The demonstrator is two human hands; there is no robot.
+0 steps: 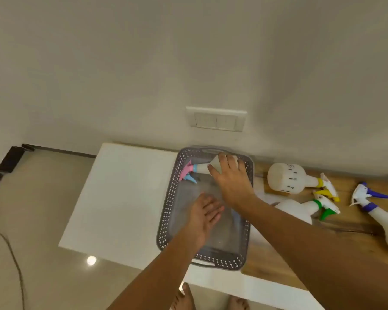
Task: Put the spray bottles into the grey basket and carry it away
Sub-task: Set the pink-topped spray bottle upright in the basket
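Observation:
The grey basket with perforated walls stands on the white table top. Inside it, at the far end, lies a white spray bottle with a pink and blue head; my right hand is closed over its body. My left hand hovers over the middle of the basket, fingers apart, holding nothing. To the right of the basket, three more white bottles lie on the wooden surface: one with a yellow head, one with a green head, one with a blue-violet head.
A white table top extends left of the basket, a wooden surface right of it. The wall with a switch plate rises just behind. A cable runs across the tiled floor at left. My bare feet show below the table edge.

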